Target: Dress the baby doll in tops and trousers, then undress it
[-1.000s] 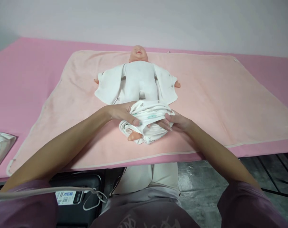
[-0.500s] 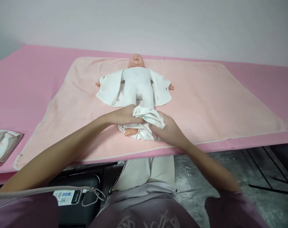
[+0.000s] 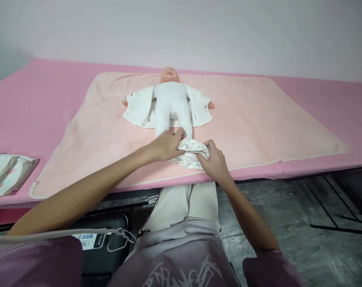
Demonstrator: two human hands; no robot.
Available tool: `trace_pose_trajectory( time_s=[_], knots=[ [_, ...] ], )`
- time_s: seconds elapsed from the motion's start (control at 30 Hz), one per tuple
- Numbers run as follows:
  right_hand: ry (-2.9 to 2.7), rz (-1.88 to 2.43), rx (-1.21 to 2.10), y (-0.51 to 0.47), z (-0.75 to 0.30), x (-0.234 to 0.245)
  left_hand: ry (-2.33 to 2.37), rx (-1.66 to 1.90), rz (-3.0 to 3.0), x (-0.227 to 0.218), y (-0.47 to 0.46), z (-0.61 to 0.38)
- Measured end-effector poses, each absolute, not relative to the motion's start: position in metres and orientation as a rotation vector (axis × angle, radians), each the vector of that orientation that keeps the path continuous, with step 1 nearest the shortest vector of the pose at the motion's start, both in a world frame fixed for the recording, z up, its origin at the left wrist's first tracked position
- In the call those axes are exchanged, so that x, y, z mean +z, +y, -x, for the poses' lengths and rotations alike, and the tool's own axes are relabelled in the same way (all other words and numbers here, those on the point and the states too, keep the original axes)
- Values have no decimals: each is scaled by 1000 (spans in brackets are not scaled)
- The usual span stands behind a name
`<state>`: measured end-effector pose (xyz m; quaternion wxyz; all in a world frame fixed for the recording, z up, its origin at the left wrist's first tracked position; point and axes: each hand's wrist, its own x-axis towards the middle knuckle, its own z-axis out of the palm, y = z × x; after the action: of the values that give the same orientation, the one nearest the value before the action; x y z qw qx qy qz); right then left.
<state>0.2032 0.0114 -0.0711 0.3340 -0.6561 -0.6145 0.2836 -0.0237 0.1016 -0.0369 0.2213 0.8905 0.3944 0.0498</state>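
Observation:
A baby doll (image 3: 171, 99) lies on its back, its head away from me, its body white and an open white jacket (image 3: 140, 109) spread out around its arms. Bunched white printed baby pants (image 3: 191, 155) are gathered at the lower end of its legs. My left hand (image 3: 169, 145) pinches the left edge of the pants beside the doll's lower legs. On the other side, my right hand (image 3: 214, 159) grips the right edge between thumb and fingers. The doll's feet are hidden behind the cloth and my left hand.
Under the doll a pale peach blanket (image 3: 258, 119) covers much of the pink table (image 3: 49, 87). Folded printed cloths (image 3: 12, 173) lie at the left edge. Below the table edge are a black case (image 3: 106, 239) with a cord and, at right, thin black metal legs (image 3: 324, 203).
The doll's foot that showed under the pants is now covered. The pants are held flatter and wider, with my left hand turned palm-down and my right hand slightly farther right.

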Motion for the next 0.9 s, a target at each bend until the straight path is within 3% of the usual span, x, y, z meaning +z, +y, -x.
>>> trace_pose_trajectory(
  time_s=[0.1, 0.3, 0.43, 0.57, 0.77, 0.9],
  knots=[
    [-1551, 1667, 875, 18, -206, -73, 1093, 196, -2441, -40, 101, 22],
    [-1214, 1283, 1485, 32, -210, -74, 1001, 489, -2000, -46, 101, 29],
    [-1389, 1200, 1309, 51, -214, -77, 901, 633, -1873, -45, 102, 33],
    [-1689, 1193, 1016, 79, -229, -67, 1018, 652, -2148, -40, 104, 40],
    [-2008, 1044, 1547, 117, -245, -35, 1053, 540, -2306, -30, 111, 60],
    [-1940, 1007, 1582, 142, -233, -22, 985, 584, -2226, -22, 112, 56]
  ],
)
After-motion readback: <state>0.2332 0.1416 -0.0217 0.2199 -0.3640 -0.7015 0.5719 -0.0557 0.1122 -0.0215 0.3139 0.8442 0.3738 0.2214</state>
